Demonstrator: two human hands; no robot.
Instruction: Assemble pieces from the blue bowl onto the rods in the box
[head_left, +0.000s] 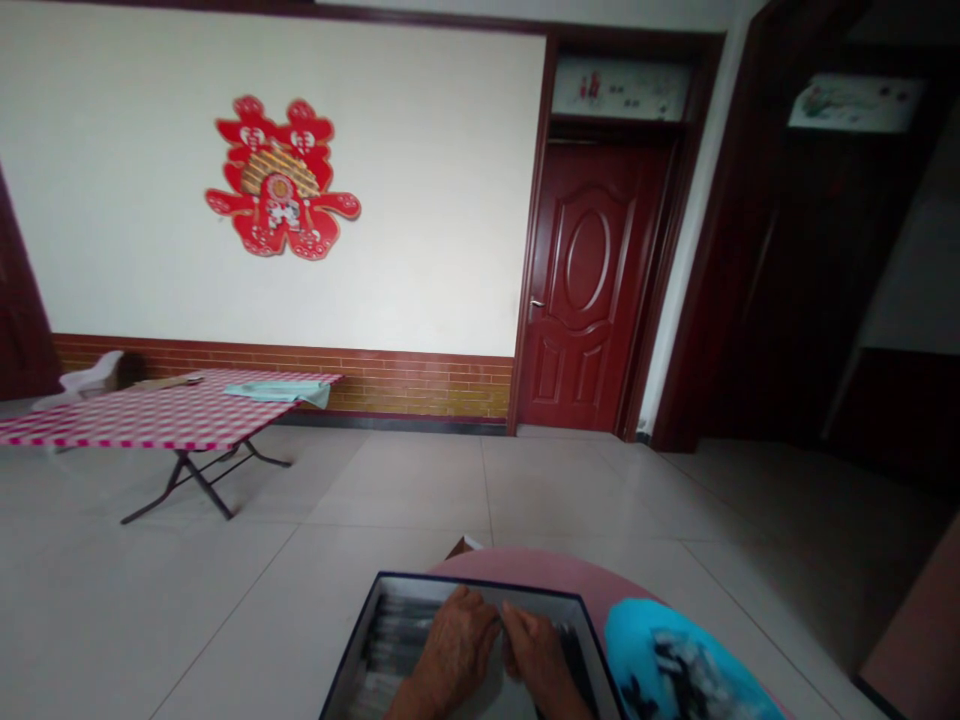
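Observation:
Both of my hands are over an open box with a dark blue rim [517,589] at the bottom of the view. My left hand [459,645] has its fingers curled in, and my right hand [534,650] pinches close beside it, fingertips almost meeting. Whatever sits between the fingers is too small and blurred to name. Inside the box, left of my hands, dark slim pieces [397,632] lie in rows, smeared. A bright blue container or bag [634,630] stands right of the box, with black and whitish bits [686,665] in it.
Under the box is a round pink table [555,570]. Further off at left stands a low folding table with a red-checked cover [165,410] and a pale green cloth [281,390]. A red door [589,280] is in the far wall, on a tiled floor [375,490].

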